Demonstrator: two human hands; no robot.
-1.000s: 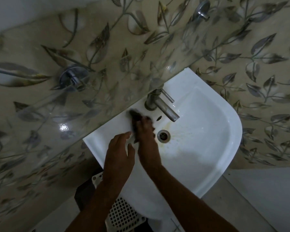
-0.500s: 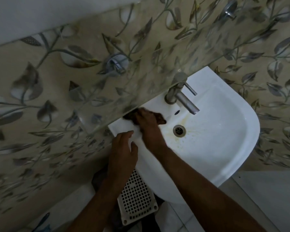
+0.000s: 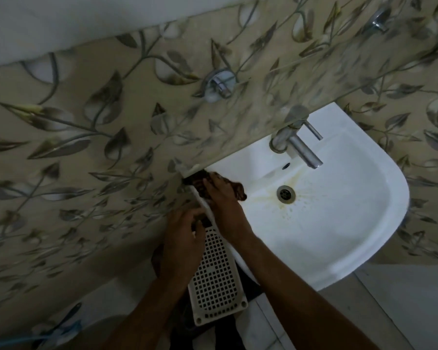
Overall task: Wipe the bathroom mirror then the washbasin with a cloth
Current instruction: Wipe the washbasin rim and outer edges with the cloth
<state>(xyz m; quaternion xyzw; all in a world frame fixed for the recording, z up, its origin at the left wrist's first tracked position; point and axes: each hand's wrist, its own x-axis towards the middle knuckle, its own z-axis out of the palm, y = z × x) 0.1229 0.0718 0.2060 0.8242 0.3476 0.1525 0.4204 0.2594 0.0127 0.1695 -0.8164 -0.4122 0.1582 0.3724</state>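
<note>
At far left corner of washbasin (image 3: 339, 223), right hand (image 3: 223, 198) presses dark cloth (image 3: 238, 189) with flat fingers; left hand (image 3: 185, 236) relaxed beside rim. Basin wiping underway; stains near drain (image 3: 285, 194) remain.

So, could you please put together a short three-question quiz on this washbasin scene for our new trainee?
1. True or false: the right hand presses the dark cloth on the washbasin.
2. Where are the yellowish stains? A) around the drain B) on the tap
3. Fill in: the left hand rests at the basin's ____ edge.

Key: 1 true; 2 A; 3 left.
</note>
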